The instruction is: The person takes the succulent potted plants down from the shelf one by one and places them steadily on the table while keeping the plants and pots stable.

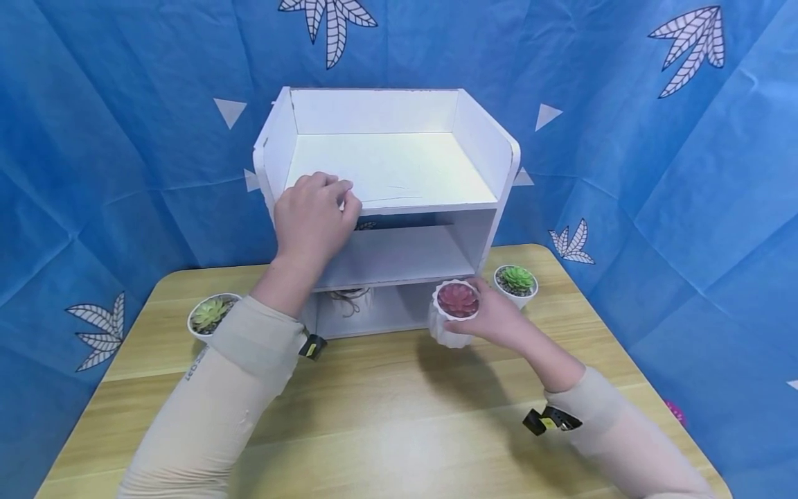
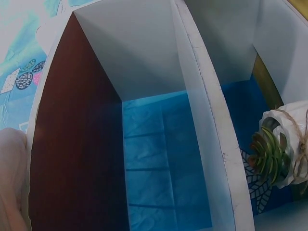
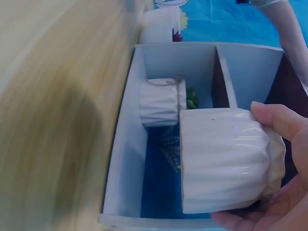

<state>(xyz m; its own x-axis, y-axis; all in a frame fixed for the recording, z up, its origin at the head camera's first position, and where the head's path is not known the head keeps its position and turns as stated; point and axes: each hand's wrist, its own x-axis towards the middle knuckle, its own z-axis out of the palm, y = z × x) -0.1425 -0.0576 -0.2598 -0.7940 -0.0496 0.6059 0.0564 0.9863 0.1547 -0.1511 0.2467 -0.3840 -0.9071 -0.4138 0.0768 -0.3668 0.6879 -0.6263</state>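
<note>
My right hand (image 1: 495,315) grips a white ribbed pot (image 1: 447,333) holding a dark red succulent (image 1: 458,299), in front of the lowest compartment of a white shelf unit (image 1: 405,173). In the right wrist view, the thumb and fingers sit around the rim end of this pot (image 3: 221,161), apart from the shelf. My left hand (image 1: 316,215) rests on the front edge of the top board at the left, its fingers bent over the surface. Another white pot (image 3: 159,103), tied with twine and holding a green succulent (image 2: 272,156), stands inside the bottom compartment at the left.
A potted green succulent (image 1: 516,283) stands to the right of the shelf on the wooden table (image 1: 386,409). At the left stands another potted succulent (image 1: 212,315), partly behind my left forearm. Blue cloth (image 1: 156,125) with leaf prints hangs behind and around.
</note>
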